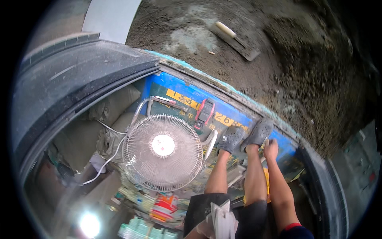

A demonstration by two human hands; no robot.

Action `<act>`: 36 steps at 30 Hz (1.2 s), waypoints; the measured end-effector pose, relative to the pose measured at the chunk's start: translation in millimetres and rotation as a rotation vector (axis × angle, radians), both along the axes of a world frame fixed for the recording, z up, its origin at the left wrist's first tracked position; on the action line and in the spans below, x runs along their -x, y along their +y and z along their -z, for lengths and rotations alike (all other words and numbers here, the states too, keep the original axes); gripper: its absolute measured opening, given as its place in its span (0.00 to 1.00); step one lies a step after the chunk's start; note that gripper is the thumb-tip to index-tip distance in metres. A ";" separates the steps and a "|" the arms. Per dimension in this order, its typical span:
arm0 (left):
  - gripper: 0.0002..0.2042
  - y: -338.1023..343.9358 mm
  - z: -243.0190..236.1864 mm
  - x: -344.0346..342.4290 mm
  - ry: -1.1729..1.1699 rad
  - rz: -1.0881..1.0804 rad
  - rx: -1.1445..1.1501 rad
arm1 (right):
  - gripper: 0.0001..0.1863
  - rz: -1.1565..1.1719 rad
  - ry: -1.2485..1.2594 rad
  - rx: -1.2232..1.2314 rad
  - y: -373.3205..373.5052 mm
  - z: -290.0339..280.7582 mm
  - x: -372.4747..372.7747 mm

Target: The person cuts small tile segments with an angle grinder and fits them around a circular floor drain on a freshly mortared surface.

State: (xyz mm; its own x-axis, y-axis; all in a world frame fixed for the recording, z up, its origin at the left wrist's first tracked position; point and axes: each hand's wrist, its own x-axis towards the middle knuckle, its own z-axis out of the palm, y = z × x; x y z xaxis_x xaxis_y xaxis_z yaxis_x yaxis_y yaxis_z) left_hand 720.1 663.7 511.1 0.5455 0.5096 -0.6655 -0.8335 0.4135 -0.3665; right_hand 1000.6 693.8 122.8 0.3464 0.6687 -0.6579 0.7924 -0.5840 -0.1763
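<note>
At the lower edge my left hand [203, 228] is closed around a bundle of pale grey-white flat strips [223, 221] with pointed ends. Its fingers are partly hidden by the bundle. My right arm reaches forward from the lower right. My right hand [271, 150] is down beside my right shoe, its fingers bent together; what they hold, if anything, is too small to make out. My grey clogs [232, 138] stand on a blue and dark green printed board [183, 104]. Left of them lies a round fan [164, 175] with a wire grille and a white centre.
A red and black handheld tool [205, 113] lies between fan and frame. Beyond the frame edge [234, 95], a trowel [238, 44] rests on grey mortar, with a mound [310, 59] to its right. Sacks [75, 139], a white cable [104, 164] and an orange-red packet [164, 207] are at left and below.
</note>
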 end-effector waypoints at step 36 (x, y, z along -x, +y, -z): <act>0.13 173.9 -45.6 -21.0 -0.044 -0.471 -0.072 | 0.23 -0.076 0.247 0.118 372.6 -417.8 -10.5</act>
